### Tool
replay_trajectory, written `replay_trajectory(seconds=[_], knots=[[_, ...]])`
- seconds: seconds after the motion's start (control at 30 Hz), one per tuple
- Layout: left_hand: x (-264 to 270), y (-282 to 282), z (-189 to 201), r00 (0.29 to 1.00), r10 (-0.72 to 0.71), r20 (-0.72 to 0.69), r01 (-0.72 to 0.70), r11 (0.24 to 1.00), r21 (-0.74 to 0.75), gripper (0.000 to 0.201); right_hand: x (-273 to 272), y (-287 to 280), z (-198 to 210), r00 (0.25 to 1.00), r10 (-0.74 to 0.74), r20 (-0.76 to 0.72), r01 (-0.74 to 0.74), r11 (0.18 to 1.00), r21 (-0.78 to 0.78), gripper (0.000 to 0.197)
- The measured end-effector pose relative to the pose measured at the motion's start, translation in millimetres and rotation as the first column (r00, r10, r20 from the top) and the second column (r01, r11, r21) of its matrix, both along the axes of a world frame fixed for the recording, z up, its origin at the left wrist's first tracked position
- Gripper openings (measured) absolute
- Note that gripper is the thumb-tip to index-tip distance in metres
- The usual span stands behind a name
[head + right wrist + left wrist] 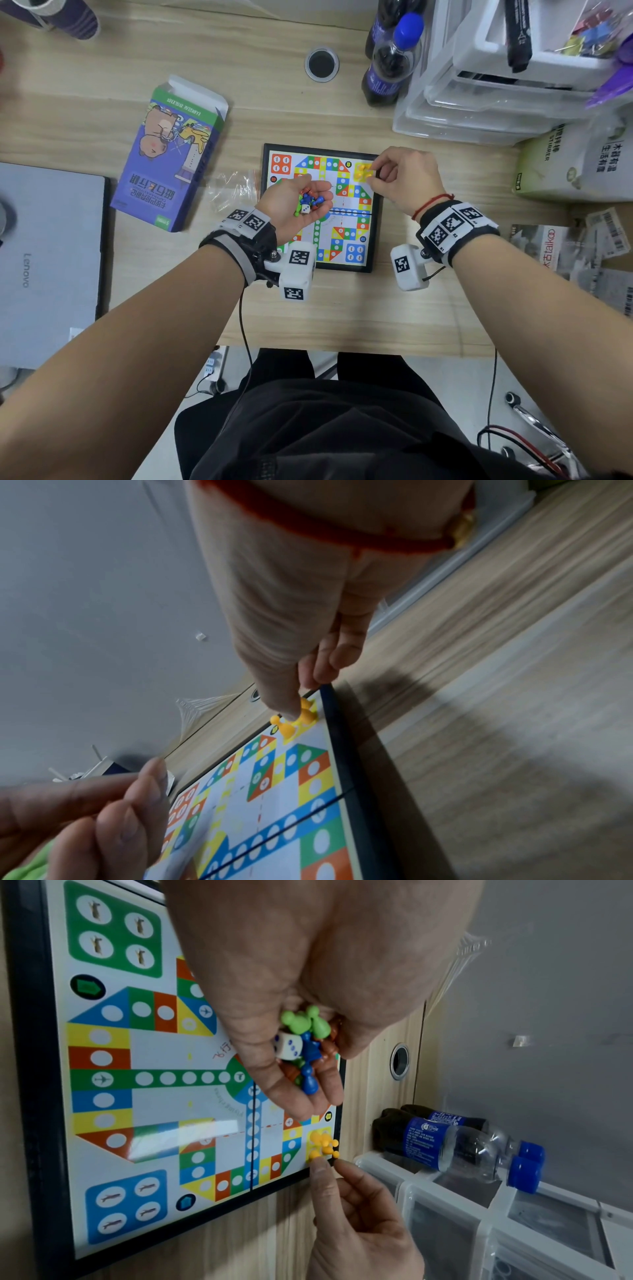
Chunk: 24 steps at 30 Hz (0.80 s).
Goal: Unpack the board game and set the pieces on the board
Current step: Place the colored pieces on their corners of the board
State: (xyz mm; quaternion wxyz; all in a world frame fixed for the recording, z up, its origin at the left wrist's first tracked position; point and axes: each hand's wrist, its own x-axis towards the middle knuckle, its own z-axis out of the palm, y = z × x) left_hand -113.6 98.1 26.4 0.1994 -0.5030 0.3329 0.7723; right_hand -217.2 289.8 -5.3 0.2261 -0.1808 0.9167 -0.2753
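Note:
The colourful flight-chess board [376,240] lies open and flat on the wooden desk. My left hand [291,200] hovers palm-up over the board's left half, cupping green, blue and red pawns [308,1047] and a white die [289,1047]. Several yellow pawns [363,171] stand on the yellow corner square at the board's far right. My right hand [400,174] reaches down there, and its thumb and forefinger pinch one yellow pawn [306,713] against the square. The other corner squares, orange, green [113,931] and blue [126,1204], show no pawns on them.
The purple game box [168,154] lies open to the left of the board, with a clear plastic bag [233,188] beside it. A grey laptop [48,260] sits at far left. Cola bottles [390,61], plastic drawers [479,102], a pale packet [575,164] and papers [582,253] crowd the right.

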Motion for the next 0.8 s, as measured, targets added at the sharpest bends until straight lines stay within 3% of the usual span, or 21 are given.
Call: replay_trajectory(seconds=[0.13,0.23,0.37,0.8], knots=[[0.8,0.0,1.3,1.0,0.008,-0.004,-0.008,1.0,0.001,0.037,0.5,-4.7,3.6,0.996,0.029,-0.08,-0.031,0.999,-0.026,0.033],[1.6,0.2,2.3,1.0,0.006,0.0,-0.006,1.0,-0.001,0.037,-0.5,-14.1,2.9,0.989,0.099,-0.105,-0.095,0.995,0.041,0.041],[3.1,-0.9,2.9,1.0,0.009,0.0,-0.009,1.0,0.0,0.037,-3.5,-22.3,1.2,0.981,0.162,-0.104,-0.145,0.977,0.155,0.035],[5.2,-0.5,3.0,1.0,-0.004,0.003,0.004,1.0,-0.002,0.037,-4.6,-22.2,0.5,0.982,0.152,-0.111,-0.131,0.975,0.18,0.03]])
